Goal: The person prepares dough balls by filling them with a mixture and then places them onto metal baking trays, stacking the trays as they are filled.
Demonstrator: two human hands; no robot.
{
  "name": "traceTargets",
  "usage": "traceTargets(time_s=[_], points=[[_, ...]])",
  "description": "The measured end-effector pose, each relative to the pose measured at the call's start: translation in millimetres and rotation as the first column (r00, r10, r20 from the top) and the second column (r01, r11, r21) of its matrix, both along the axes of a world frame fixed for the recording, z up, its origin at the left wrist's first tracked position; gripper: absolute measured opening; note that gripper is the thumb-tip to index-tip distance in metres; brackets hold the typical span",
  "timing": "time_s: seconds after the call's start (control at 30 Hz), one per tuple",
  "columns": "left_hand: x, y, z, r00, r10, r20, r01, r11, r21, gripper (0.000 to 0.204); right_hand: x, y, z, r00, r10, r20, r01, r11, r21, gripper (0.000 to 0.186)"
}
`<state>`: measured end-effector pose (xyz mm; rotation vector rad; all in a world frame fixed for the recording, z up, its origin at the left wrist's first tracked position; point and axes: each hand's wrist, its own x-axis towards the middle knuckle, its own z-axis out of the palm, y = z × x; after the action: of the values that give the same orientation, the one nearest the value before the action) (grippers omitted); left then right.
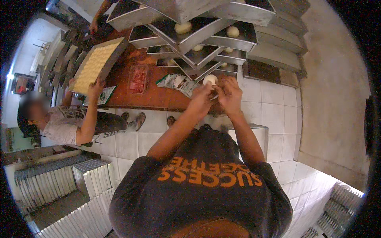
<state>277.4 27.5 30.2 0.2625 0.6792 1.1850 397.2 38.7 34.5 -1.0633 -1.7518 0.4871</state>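
Observation:
Just in front of the stacked metal trays, both my hands meet at a pale round dough ball (210, 79). My left hand (202, 98) is closed, its fingers gripping the ball's near side. Beside it, the bent, pinched fingers of my right hand (231, 93) press at the ball's right edge; the fingertips partly hide each other. Left of my hands, a green and white plastic packet (178, 82) lies on the reddish-brown table (158, 102). Ahead, dough balls (183, 27) sit spaced out in the crisscross-stacked trays (190, 49).
A clear tub (139, 79) of red pieces stands on the table. At the left, another person (73, 123) holds a metal tray (99, 63) filled with rows of pale dough. Racks of pans (45, 178) stand lower left. A pale wall (335, 95) rises on the right.

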Motion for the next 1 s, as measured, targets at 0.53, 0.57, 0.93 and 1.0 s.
traceTargets(time_s=[0.53,0.57,0.93,1.0], points=[[15.9,0.2,-12.4,0.998,0.01,-0.055,-0.001,0.987,0.162,0.019,-1.9,-8.3,11.9,0.994,-0.1,0.032,0.102,0.989,-0.104,0.025],[16.1,0.1,-9.6,0.997,-0.01,-0.072,0.018,0.994,0.109,0.022,8.4,-2.4,1.8,0.993,-0.064,0.103,0.056,0.996,0.074,0.027],[6.1,0.4,-6.4,0.985,-0.147,-0.096,0.155,0.984,0.086,0.025,10.5,-8.5,-13.3,0.994,-0.107,0.026,0.108,0.994,-0.006,0.028],[2.5,4.2,-13.5,0.984,-0.164,-0.07,0.168,0.984,0.058,0.024,8.8,-9.3,-10.6,0.987,-0.128,0.098,0.119,0.988,0.101,0.027]])
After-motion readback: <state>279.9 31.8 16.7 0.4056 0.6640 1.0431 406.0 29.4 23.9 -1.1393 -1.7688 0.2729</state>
